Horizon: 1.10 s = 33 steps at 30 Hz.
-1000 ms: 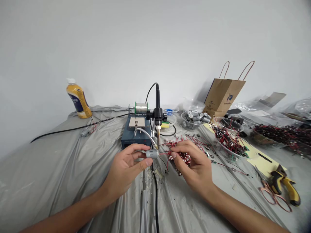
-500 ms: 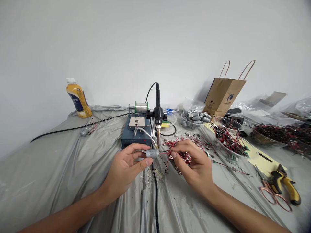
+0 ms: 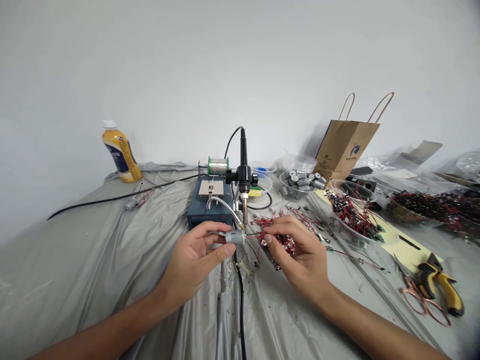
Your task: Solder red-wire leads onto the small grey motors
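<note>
Currently, the soldering iron stands upright with its tip pointing down, and the grey motor is held just below this tip, a little to its left. The left hand is to the left of the iron; its grip is clamped on the motor, between the thumb and the fingers. The right hand is to the right of the iron, and its grip is pinched on thin wires, which extend toward the right end of the motor. Whether the tip touches them, I cannot tell from here. Left of the iron there is a blue box, with a solder spool above it. Right of the iron, a tangle of red-wired parts lies on the surface; farther right of it are the scissors and the pliers.
</note>
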Each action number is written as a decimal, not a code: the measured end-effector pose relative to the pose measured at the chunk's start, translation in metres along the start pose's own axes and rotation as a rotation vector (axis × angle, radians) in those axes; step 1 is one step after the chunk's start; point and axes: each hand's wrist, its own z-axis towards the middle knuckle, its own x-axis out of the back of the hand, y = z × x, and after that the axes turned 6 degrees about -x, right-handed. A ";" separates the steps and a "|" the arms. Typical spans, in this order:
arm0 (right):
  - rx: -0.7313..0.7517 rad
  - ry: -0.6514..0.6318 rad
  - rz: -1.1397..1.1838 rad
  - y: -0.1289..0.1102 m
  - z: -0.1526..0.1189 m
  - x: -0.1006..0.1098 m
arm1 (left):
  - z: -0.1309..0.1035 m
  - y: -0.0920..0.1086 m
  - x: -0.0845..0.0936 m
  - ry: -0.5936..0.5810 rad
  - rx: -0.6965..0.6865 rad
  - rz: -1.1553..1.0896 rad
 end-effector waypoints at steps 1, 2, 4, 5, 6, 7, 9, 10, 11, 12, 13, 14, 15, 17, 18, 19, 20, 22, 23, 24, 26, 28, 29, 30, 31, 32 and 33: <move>0.002 0.000 -0.001 0.000 0.000 0.000 | 0.000 0.000 0.000 0.000 0.000 -0.001; 0.003 0.001 -0.003 0.000 0.000 0.001 | 0.000 0.000 0.000 0.001 0.000 0.000; 0.006 0.003 -0.006 0.000 0.000 0.001 | 0.000 0.001 0.000 0.005 0.002 0.004; 0.009 0.004 -0.007 0.000 0.000 0.001 | 0.000 0.001 0.000 0.004 0.003 0.007; 0.011 0.004 -0.008 -0.001 0.000 0.001 | 0.000 0.001 0.000 0.006 0.003 0.008; 0.010 0.003 -0.008 -0.001 0.001 0.001 | 0.000 0.001 0.000 0.007 0.004 0.009; 0.005 0.001 -0.005 -0.002 0.001 0.001 | 0.000 0.001 0.000 0.005 0.007 0.010; 0.003 -0.001 -0.002 -0.002 0.001 0.001 | 0.000 0.001 0.000 0.001 0.008 0.008; 0.000 -0.002 0.001 -0.002 0.001 0.001 | -0.001 0.002 0.000 -0.003 0.010 0.006; -0.001 -0.003 0.004 -0.002 0.001 0.001 | -0.001 0.002 0.000 -0.007 0.013 0.005; -0.001 -0.005 0.005 -0.002 0.001 0.001 | -0.001 0.002 0.000 -0.012 0.017 0.005; -0.002 -0.006 0.005 -0.002 0.001 0.001 | -0.001 0.002 0.000 -0.012 0.018 0.006; -0.004 -0.009 0.005 -0.002 0.001 0.001 | -0.001 0.003 0.000 -0.013 0.019 0.010; -0.007 -0.012 0.004 -0.002 0.001 0.001 | -0.002 0.003 0.000 -0.017 0.025 0.021; -0.008 -0.015 0.005 -0.003 0.001 0.002 | -0.002 0.004 0.000 -0.018 0.028 0.026; -0.009 -0.017 0.006 -0.003 0.001 0.002 | -0.002 0.004 0.000 -0.019 0.031 0.031; -0.008 -0.019 0.007 -0.003 0.000 0.002 | -0.002 0.004 0.001 -0.020 0.036 0.035; -0.004 -0.020 0.008 -0.003 0.000 0.002 | -0.003 0.005 0.001 -0.019 0.040 0.040; -0.004 -0.021 0.007 -0.004 0.000 0.002 | -0.003 0.006 0.001 -0.021 0.042 0.044; -0.003 -0.021 0.007 -0.004 0.000 0.002 | -0.003 0.006 0.001 -0.026 0.044 0.045; -0.003 -0.022 0.006 -0.004 0.000 0.002 | -0.003 0.006 0.001 -0.033 0.048 0.043; 0.002 -0.022 0.005 -0.003 0.000 0.002 | -0.003 0.006 0.001 -0.038 0.048 0.040; 0.004 -0.022 0.004 -0.003 0.001 0.002 | -0.003 0.006 0.002 -0.040 0.045 0.042; 0.006 -0.024 0.002 -0.003 0.001 0.002 | -0.003 0.005 0.002 -0.041 0.041 0.045; 0.006 -0.024 0.000 -0.003 0.001 0.002 | -0.003 0.005 0.002 -0.044 0.037 0.048; 0.005 -0.025 -0.003 -0.003 0.001 0.002 | -0.003 0.005 0.002 -0.045 0.036 0.052; 0.005 -0.023 -0.006 -0.003 0.001 0.001 | -0.003 0.005 0.002 -0.046 0.037 0.054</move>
